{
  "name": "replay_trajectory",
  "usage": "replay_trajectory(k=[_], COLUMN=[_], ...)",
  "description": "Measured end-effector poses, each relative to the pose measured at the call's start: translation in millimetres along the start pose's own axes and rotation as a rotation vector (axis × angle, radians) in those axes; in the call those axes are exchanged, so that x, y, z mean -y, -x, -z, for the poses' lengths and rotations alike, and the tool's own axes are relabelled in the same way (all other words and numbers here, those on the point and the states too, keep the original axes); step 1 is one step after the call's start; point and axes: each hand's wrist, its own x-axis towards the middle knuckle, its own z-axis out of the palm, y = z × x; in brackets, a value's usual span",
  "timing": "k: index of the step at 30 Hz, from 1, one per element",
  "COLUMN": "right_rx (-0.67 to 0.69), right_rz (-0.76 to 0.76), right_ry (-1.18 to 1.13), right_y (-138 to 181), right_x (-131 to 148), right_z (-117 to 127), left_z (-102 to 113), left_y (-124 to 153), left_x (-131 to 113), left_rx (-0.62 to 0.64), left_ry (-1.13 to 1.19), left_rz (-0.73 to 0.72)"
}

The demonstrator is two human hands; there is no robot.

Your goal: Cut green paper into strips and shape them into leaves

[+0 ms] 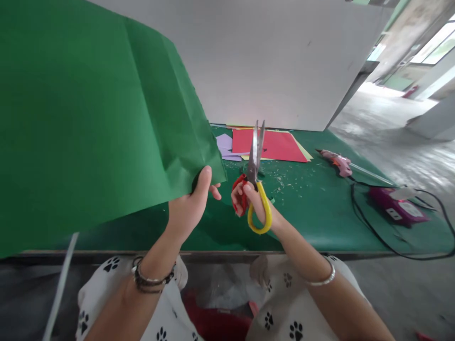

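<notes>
A large sheet of green paper (95,123) fills the left side of the head view, creased near its right edge. My left hand (192,199) is closed on its lower right corner, thumb on the near face and most fingers hidden behind. In my right hand (254,199) is a pair of scissors (256,161) with one red and one yellow handle. The blades point up and stand slightly apart, to the right of the paper and not touching it.
Red paper (272,144) and purple paper (227,146) lie at the back of the green table (313,203), before a white board (266,61). A pink glue gun (337,162), a purple power strip (396,206) and black cable occupy the right. Small scraps dot the middle.
</notes>
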Motion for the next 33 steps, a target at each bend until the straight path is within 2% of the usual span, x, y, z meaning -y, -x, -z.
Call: replay_trajectory(k=[6,10,14,18,26,29,33], right_rx=[0.096,0.118,0.138,0.175,0.211,0.21,0.205], right_rz=[0.085,0.176,0.186,0.226,0.268,0.241,0.219], right_ry=[0.164,0.361,0.454,0.48,0.463,0.474,0.488], right_y=[13,19,23,24,24,24,24], right_x=[-1,-1,1,3,3,4,5], right_z=[-22,-24,-22,-22,-24,-24,-23], left_z=[7,11,11,10,12,14,18], left_y=[1,2,1,0,0,0,-2], left_x=[-6,-5,-4,-5,-7,-4,2], left_rx=[-0.117,-0.147,-0.232,-0.259,-0.275,-0.241,-0.27], left_ry=[-0.015,-0.007,0.076,0.137,0.016,-0.023,-0.108], left_rz=[-0.065,-0.128,-0.134,-0.157,-0.163,-0.144,-0.15])
